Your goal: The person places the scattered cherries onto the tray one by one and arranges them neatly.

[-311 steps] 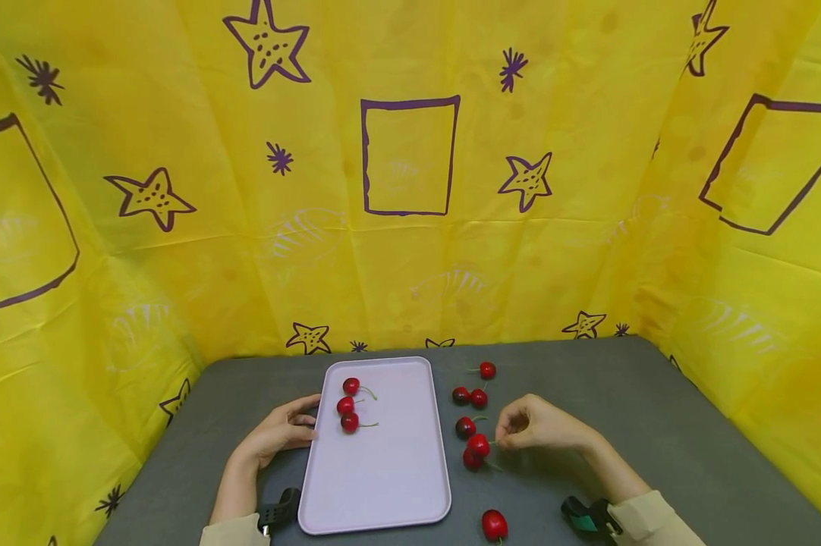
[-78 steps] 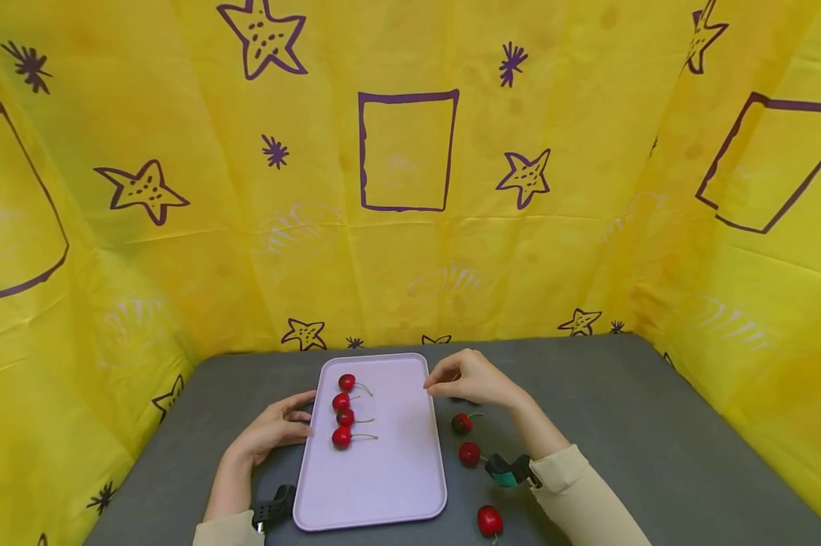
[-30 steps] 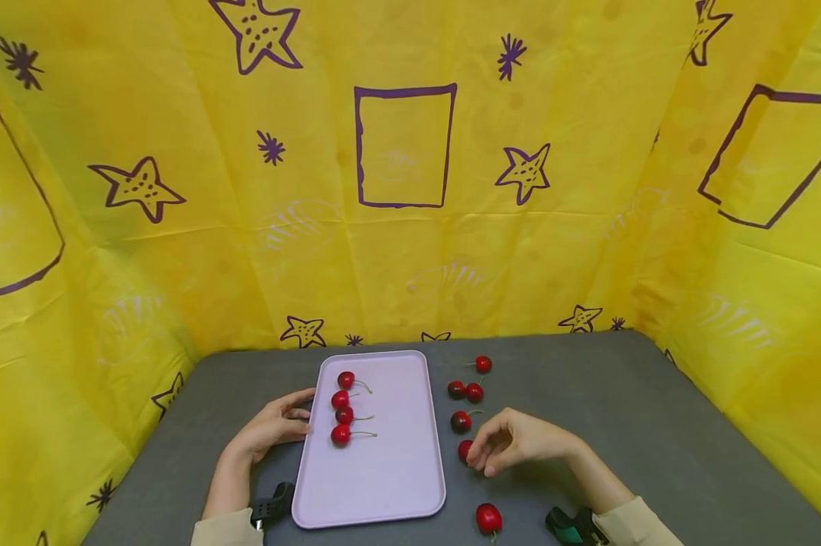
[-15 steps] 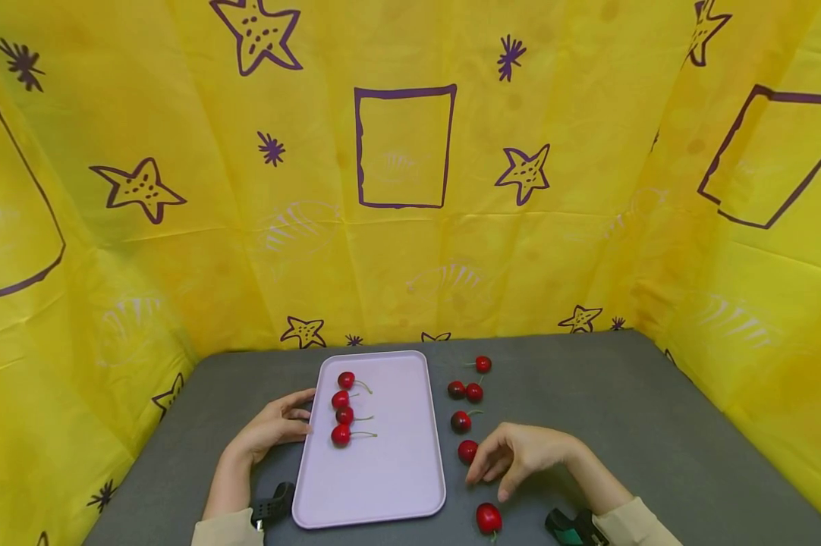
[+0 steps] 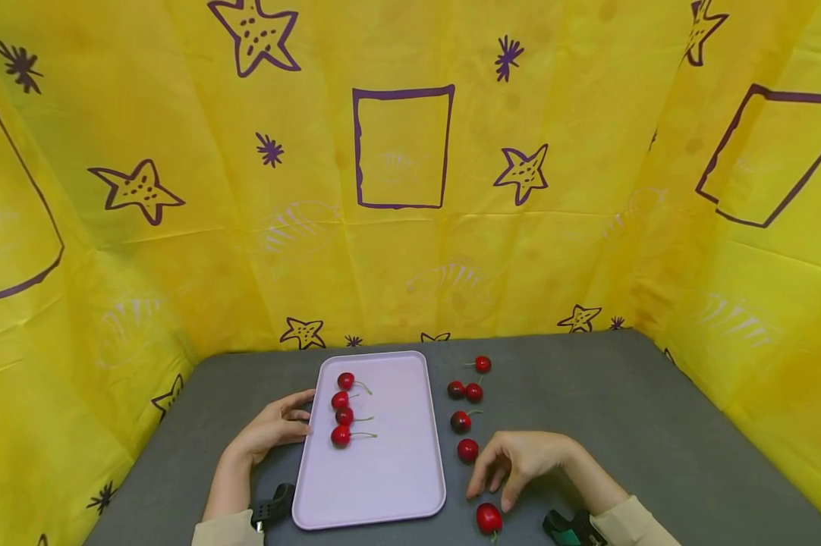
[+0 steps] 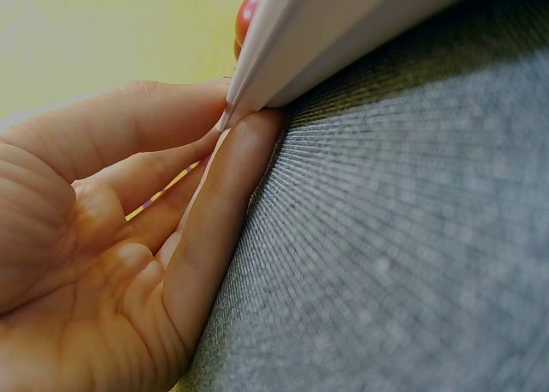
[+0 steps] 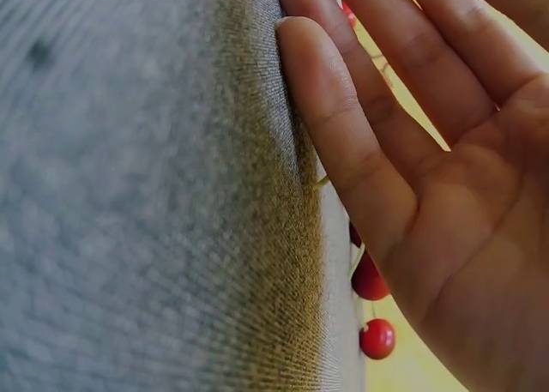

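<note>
My left hand holds the left edge of a pale lilac tray; in the left wrist view, thumb and fingers meet at its rim. Four or so, that is several, stemmed red cherries lie in a column on the tray's left half. My right hand hovers right of the tray, thumb and fingers apart, with nothing between them. Just below its fingertips lies a large cherry, stem toward me. Another cherry sits left of its knuckles. The right wrist view shows the extended fingers close to the table.
Up the tray's right side lie more cherries: a dark one, a touching pair and a far one. The grey table ends at a yellow patterned cloth at the back and sides.
From beside the cherry near the tray's right edge, my right hand has moved toward me, its fingers spreading, to the nearest cherry. Earlier, a fourth cherry joined the tray. My left hand stays put.
</note>
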`<state>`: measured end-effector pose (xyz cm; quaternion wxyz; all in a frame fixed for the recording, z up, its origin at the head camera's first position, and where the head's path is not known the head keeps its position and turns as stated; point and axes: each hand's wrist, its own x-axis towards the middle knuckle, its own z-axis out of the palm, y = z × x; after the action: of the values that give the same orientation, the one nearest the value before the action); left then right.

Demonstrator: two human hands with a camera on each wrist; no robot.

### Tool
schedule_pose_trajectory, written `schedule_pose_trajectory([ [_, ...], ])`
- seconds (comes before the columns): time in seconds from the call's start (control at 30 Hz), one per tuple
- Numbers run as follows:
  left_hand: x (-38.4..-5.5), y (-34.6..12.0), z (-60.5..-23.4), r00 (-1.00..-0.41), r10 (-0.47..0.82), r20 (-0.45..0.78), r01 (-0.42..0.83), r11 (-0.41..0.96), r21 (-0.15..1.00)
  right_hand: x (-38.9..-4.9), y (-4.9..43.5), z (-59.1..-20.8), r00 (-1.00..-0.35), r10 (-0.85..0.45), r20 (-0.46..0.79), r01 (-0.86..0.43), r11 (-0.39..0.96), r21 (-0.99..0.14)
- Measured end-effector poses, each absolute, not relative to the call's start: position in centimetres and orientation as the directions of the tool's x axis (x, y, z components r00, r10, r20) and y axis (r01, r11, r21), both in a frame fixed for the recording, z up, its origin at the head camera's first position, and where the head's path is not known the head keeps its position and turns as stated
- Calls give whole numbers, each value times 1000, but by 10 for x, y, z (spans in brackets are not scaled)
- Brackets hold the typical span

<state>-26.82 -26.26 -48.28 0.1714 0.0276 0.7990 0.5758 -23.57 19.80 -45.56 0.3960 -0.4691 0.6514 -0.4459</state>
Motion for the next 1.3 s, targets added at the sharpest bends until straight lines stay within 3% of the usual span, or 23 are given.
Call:
schedule_pose_trajectory([
  [0.53, -268, -263, -482, -942, 234, -240, -152, 339, 928, -232, 192, -458, -283, -943, -176, -323, 266, -908],
  [1.3, -268, -263, -482, -942, 236, -238, -149, 343, 927, -228, 183, -453, -238, -953, -186, -457, 279, -844],
])
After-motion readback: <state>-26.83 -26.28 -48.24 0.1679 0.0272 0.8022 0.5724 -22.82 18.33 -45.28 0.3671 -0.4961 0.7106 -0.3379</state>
